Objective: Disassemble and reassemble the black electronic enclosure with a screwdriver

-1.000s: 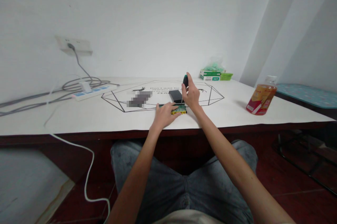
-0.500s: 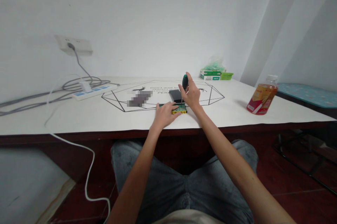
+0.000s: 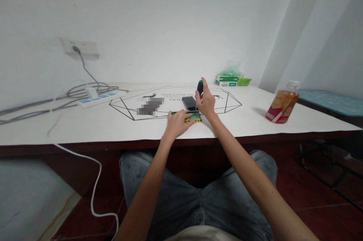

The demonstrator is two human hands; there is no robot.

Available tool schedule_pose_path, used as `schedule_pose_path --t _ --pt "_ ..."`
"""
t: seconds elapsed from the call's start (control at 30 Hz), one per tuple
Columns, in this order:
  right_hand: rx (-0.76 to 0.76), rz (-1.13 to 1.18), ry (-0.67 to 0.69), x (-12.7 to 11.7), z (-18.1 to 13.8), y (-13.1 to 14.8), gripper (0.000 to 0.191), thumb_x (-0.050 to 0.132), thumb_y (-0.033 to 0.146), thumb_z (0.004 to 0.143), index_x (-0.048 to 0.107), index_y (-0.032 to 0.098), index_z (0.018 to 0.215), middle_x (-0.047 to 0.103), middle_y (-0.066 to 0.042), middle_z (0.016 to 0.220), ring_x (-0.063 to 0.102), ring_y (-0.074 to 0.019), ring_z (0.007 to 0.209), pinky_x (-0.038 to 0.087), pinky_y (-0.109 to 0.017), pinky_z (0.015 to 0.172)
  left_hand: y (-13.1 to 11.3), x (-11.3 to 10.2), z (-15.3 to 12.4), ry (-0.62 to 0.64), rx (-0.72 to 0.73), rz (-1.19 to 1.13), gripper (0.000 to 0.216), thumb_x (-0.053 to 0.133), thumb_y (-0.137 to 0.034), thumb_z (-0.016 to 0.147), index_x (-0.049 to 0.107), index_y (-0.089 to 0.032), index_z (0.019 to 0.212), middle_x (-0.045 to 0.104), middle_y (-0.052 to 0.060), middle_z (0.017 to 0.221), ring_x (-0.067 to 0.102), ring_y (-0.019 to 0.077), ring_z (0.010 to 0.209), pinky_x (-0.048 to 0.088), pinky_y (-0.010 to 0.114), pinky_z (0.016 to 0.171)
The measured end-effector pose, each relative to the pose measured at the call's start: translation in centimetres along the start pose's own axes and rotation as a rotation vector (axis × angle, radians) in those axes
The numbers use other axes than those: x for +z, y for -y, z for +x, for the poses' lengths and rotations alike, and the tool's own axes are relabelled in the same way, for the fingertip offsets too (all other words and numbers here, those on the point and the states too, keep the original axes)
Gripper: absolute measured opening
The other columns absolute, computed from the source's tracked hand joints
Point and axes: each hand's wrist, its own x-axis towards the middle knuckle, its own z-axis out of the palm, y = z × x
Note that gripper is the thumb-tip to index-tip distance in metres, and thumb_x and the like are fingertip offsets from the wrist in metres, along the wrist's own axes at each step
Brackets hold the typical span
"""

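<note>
A green circuit board [image 3: 195,117] with yellow parts along its near edge lies on the white table close to the front. My left hand [image 3: 178,121] is closed around its left side and covers much of it. In my right hand [image 3: 207,101] is a screwdriver [image 3: 200,88] with a black and green handle, held upright. Its thin shaft points down to the board; the tip is too small to make out. Just behind the board lies a flat black box [image 3: 189,103].
A bottle of amber drink [image 3: 283,103] stands at the right. Green boxes [image 3: 227,80] with a plastic bag sit at the back. On the left are a white power strip [image 3: 99,98] and grey cables [image 3: 82,91]. A pixelated patch [image 3: 150,106] hides something left of the board.
The fingers of my right hand have shifted on the screwdriver's handle, and the handle has turned slightly. My left hand and the board stay in place.
</note>
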Motion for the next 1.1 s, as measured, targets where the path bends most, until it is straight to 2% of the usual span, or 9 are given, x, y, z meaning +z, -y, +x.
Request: schedule_pose_path --t 0.27,0.4,0.57,0.73,0.9,1.1 --pt "0.024 -0.008 0.006 0.08 0.04 -0.16 0.07 0.044 0.037 0.102 0.017 0.025 0.165 0.068 -0.014 0.132 0.065 -0.0188 0.074 0.053 -0.03 0.064 -0.14 -0.1 -0.07 0.007 -0.005 -0.002 0.037 0.057 -0.053 0.097 0.072 -0.037 0.126 0.062 0.003 0.147 0.054 0.0316 0.136 0.022 0.063 0.12" --pt "0.029 0.046 0.007 0.04 0.08 -0.04 0.066 0.038 0.032 0.103 0.016 0.024 0.165 0.064 -0.014 0.14 0.065 -0.019 0.073 0.054 -0.031 0.067 -0.03 0.11 0.0 0.009 -0.002 0.0 0.036 0.057 -0.053 0.097 0.071 -0.039 0.127 0.062 0.002 0.147 0.051 0.0319 0.139 0.022 0.063 0.119" --pt "0.039 0.047 -0.003 -0.1 0.11 0.08 0.067 0.045 0.037 0.101 0.024 0.024 0.163 0.062 -0.014 0.144 0.065 -0.0185 0.073 0.054 -0.03 0.067 0.04 0.24 0.05 0.002 0.004 -0.002 0.036 0.057 -0.052 0.097 0.071 -0.039 0.128 0.063 0.003 0.146 0.051 0.0327 0.14 0.022 0.063 0.119" --pt "0.039 0.071 -0.006 -0.09 0.08 -0.06 0.066 0.04 0.03 0.101 0.02 0.025 0.164 0.061 -0.014 0.145 0.066 -0.0187 0.074 0.054 -0.031 0.069 0.05 0.19 0.05 0.007 -0.001 -0.008 0.036 0.057 -0.053 0.097 0.072 -0.039 0.127 0.062 0.003 0.146 0.05 0.0319 0.14 0.023 0.063 0.119" --pt "0.053 0.066 -0.045 -0.01 0.04 -0.13 0.07 0.049 0.038 0.099 0.024 0.024 0.163 0.066 -0.015 0.138 0.066 -0.0185 0.071 0.053 -0.031 0.067 -0.07 0.04 -0.05 0.002 -0.001 -0.007 0.035 0.058 -0.051 0.097 0.072 -0.037 0.126 0.062 0.004 0.146 0.051 0.0312 0.139 0.023 0.063 0.119" --pt "0.046 0.051 -0.002 0.07 -0.03 -0.23 0.069 0.04 0.032 0.102 0.014 0.024 0.165 0.067 -0.016 0.136 0.066 -0.0186 0.069 0.053 -0.033 0.066 -0.15 -0.05 -0.1 0.006 -0.01 -0.006 0.035 0.057 -0.052 0.097 0.072 -0.038 0.126 0.062 0.004 0.146 0.053 0.0322 0.138 0.023 0.063 0.119"
